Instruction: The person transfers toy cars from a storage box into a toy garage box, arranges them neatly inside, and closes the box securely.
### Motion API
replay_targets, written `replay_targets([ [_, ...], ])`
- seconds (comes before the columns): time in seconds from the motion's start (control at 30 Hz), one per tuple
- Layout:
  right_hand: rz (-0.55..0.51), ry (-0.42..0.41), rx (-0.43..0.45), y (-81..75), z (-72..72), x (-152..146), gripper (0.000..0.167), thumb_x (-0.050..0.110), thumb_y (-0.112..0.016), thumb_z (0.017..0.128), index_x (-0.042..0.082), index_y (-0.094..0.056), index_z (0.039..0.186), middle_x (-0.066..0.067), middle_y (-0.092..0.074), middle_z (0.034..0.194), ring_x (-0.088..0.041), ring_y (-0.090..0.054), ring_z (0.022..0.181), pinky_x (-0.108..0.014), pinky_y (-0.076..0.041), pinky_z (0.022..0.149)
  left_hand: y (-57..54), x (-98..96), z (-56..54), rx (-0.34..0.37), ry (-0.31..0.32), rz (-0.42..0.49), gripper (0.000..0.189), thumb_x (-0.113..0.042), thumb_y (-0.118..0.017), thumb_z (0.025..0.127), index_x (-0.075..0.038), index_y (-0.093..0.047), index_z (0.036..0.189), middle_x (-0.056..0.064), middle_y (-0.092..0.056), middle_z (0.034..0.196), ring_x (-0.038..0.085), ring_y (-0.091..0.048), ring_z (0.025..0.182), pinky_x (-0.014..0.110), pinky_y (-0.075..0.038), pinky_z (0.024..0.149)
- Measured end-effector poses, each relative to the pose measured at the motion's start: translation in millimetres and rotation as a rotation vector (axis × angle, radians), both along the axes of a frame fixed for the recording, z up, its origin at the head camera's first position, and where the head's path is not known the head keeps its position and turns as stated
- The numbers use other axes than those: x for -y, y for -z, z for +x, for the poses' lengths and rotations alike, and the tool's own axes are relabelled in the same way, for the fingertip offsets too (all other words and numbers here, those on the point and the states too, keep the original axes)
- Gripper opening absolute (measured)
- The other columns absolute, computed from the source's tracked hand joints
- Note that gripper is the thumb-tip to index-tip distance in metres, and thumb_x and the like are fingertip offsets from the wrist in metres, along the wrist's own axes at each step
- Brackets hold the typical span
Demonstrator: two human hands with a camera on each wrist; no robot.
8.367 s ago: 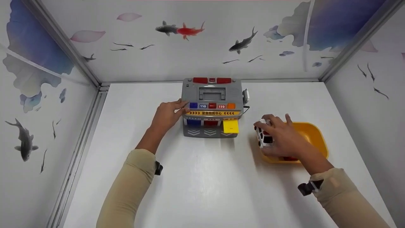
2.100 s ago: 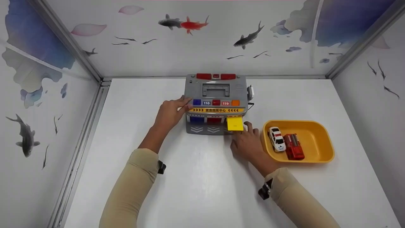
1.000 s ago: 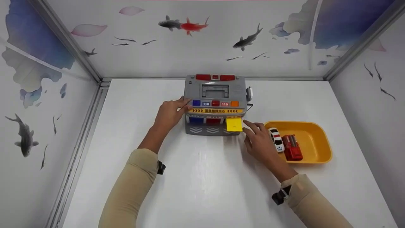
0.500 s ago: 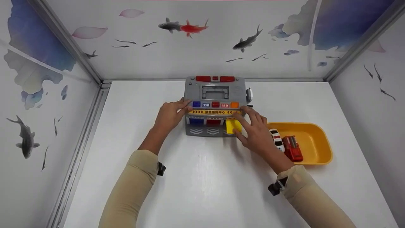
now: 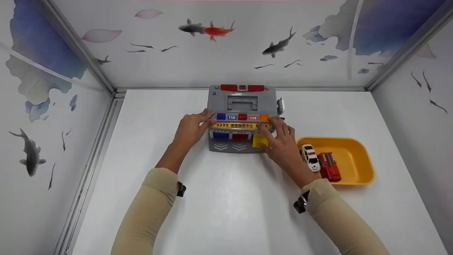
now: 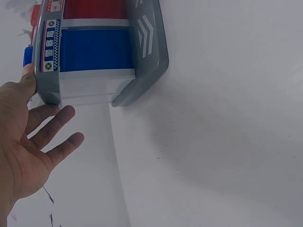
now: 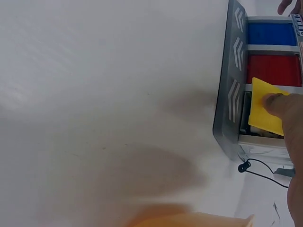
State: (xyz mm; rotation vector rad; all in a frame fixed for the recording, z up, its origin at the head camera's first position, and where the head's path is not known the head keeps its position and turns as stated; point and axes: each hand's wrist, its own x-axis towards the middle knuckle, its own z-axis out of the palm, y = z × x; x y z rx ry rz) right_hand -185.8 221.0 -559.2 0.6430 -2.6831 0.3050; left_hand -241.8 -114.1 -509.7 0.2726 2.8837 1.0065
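Note:
A grey toy emergency station (image 5: 216, 101) stands near the back wall with coloured buttons on top and blue, red and yellow doors in front. My left hand (image 5: 189, 129) grips its left front corner; in the left wrist view the other fingers are spread beside the side wall. My right hand (image 5: 283, 143) rests its fingertips on the top's right front edge, by the orange button (image 5: 264, 117). Its thumb presses the yellow door (image 7: 265, 111), which is still tilted outward over a dark opening in the right wrist view. The blue door (image 6: 94, 49) and red door (image 6: 94, 8) sit flat.
Right of the station, a yellow tray (image 5: 368, 166) holds a white police car (image 5: 310, 157) and a red fire truck (image 5: 329, 166). My right forearm passes close by its left side. A black cord (image 7: 262, 175) hangs at the station's right side. Printed walls enclose the white table (image 5: 219, 205).
The white car, once in my right hand, now lies in the tray. That hand moved from beside the yellow door onto the top edge, and its thumb has pushed the door inward. My left hand stayed.

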Motion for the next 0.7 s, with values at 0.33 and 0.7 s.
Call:
replay_targets([
  [0.33,0.137,0.074,-0.192,21.7,-6.1,8,0.074,0.017,-0.089,0.095,0.018,-0.047,0.156,-0.025,-0.037,0.162,-0.045,-0.038,0.154,-0.067,-0.049,0.107,1.2,-0.4,1.6,0.011,0.004,-0.001,0.054,-0.057,-0.062,0.109,-0.031,-0.062,0.156,0.007,-0.056,0.165,0.036,-0.056,0.155,0.055,-0.044,0.13],
  [0.7,0.217,0.079,-0.211,20.0,-9.3,8,0.074,0.025,-0.088,0.098,0.018,-0.043,0.156,-0.025,-0.035,0.161,-0.046,-0.038,0.154,-0.067,-0.044,0.105,1.0,1.1,0.1,-0.002,0.007,0.016,0.053,-0.054,-0.065,0.108,-0.029,-0.063,0.155,0.008,-0.057,0.163,0.037,-0.057,0.153,0.054,-0.046,0.128],
])
